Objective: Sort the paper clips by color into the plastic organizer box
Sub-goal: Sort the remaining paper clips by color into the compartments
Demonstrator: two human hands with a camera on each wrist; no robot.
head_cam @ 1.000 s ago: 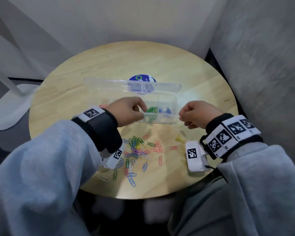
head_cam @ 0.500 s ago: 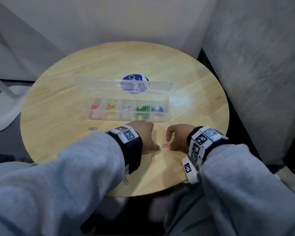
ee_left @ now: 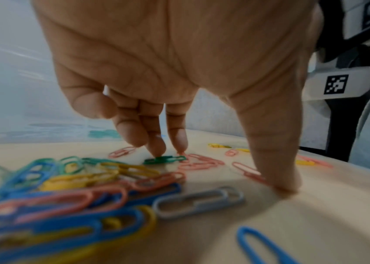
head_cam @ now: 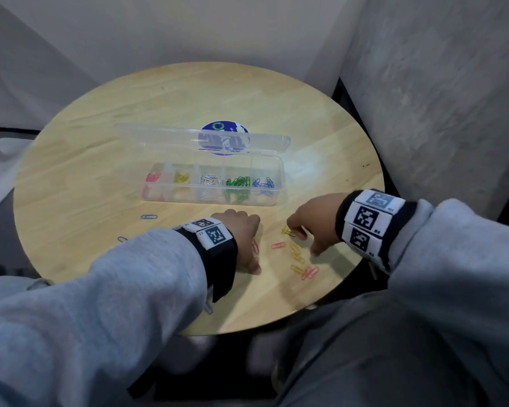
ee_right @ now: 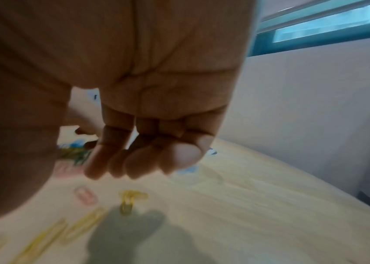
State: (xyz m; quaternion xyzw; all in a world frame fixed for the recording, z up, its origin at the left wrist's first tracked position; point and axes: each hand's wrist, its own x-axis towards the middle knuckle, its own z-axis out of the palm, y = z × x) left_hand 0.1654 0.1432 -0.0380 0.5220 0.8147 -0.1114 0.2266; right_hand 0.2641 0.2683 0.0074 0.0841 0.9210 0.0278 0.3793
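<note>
Fingertips (ee_left: 157, 148) of left hand (head_cam: 241, 239) down on table (head_cam: 100, 171), extended, pressing one end of green clip (ee_left: 165, 159); nothing gripped yet. Clip's long axis running sideways from fingertips toward thumb. Right hand (head_cam: 312, 224) loosely curled, empty, just above linked yellow clips (ee_right: 131, 200). Organizer box (head_cam: 278, 183) open beyond both hands, green compartment second from right.

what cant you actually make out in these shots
- Head view: the clip pile under the left hand; wrist and sleeve cover it.
- Left wrist view: whether the fingers grip the green clip or only touch it.
- Right wrist view: motion blur; unclear whether the right hand holds anything.
- Head view: clip counts in the organizer box; too small.
</note>
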